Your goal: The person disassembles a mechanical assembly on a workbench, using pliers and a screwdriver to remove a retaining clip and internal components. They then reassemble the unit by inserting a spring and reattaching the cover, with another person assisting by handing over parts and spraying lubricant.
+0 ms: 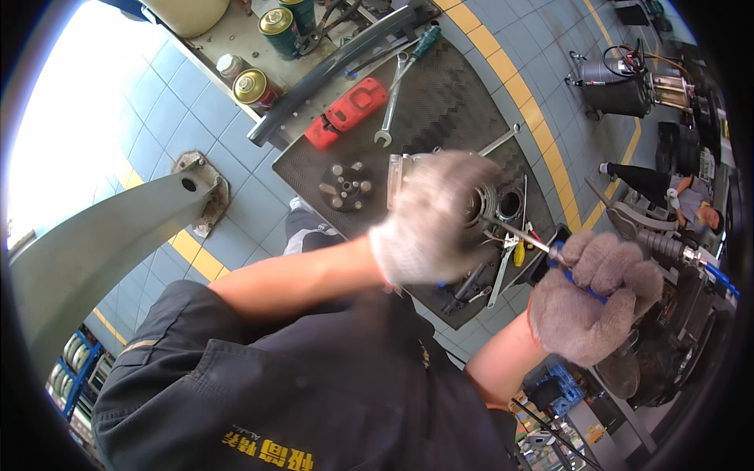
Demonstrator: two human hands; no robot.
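Note:
My right hand (597,298), in a grey-brown work glove, is closed round the blue handle of a screwdriver (528,238). The tool's metal shaft points left, and its end reaches a round metal part (481,206) on the dark mat (448,86). Over that part is my left hand (440,216), also gloved and smeared by motion. Its fingers are too blurred to read, and it hides much of the metal beneath. A dark metal ring (510,202) lies just right of the round part. Left of my left hand sits a wheel hub (345,187) with studs.
A red plastic tool (347,114) and a combination spanner (393,98) lie farther back on the mat. Yellow-handled pliers (518,253) lie near the screwdriver. Cans (253,88) stand at back left. A grey lift arm (118,243) is at left; another person (691,196) is far right.

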